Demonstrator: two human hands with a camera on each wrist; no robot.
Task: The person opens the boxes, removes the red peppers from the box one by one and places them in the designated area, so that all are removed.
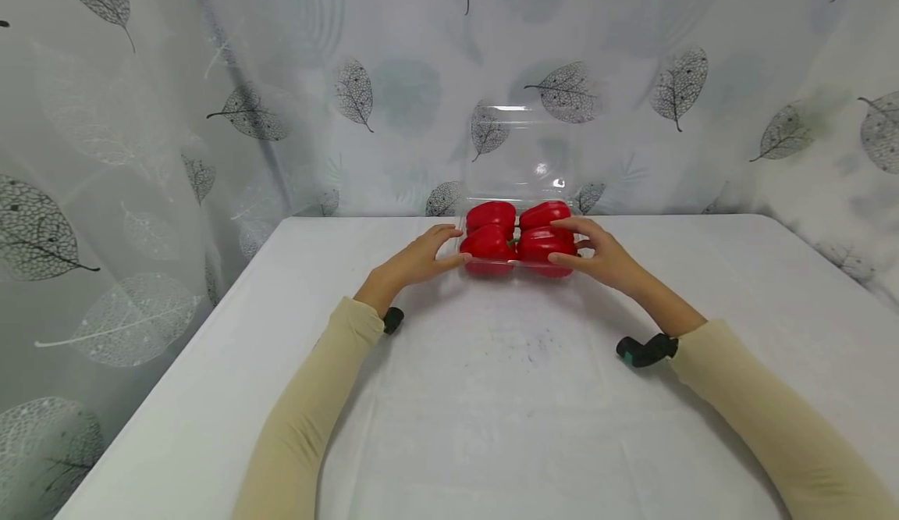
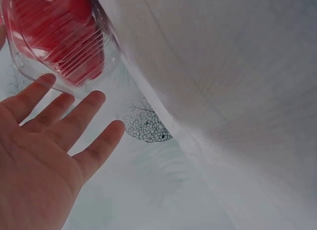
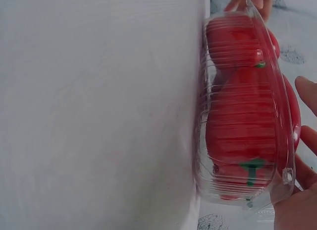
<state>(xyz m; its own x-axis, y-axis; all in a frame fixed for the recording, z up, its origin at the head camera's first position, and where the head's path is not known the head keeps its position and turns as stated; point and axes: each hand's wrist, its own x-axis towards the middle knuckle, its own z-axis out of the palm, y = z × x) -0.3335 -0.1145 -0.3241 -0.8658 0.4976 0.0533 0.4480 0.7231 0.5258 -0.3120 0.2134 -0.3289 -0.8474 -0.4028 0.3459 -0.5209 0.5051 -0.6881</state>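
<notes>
Several red bell peppers [image 1: 488, 243] sit in a clear plastic clamshell box [image 3: 200, 155] near the table's back edge. Its transparent lid [image 1: 520, 157] stands raised behind them. At the box's left side is my left hand [image 1: 420, 258], thumb toward the front corner, fingers spread beside the rim in the left wrist view. My right hand [image 1: 597, 258] is at the right side, its thumb by the front right pepper [image 1: 537, 243] and its fingers near the back right one [image 1: 544, 213]. Green stems [image 3: 252, 164] show through the ribbed wall in the right wrist view.
A white cloth covers the table [image 1: 492, 395], which ends just behind the box. Behind hangs a pale curtain [image 1: 393, 44] printed with dark leaves. Black straps with small devices [image 1: 642, 350] are on both wrists, at the sleeve cuffs.
</notes>
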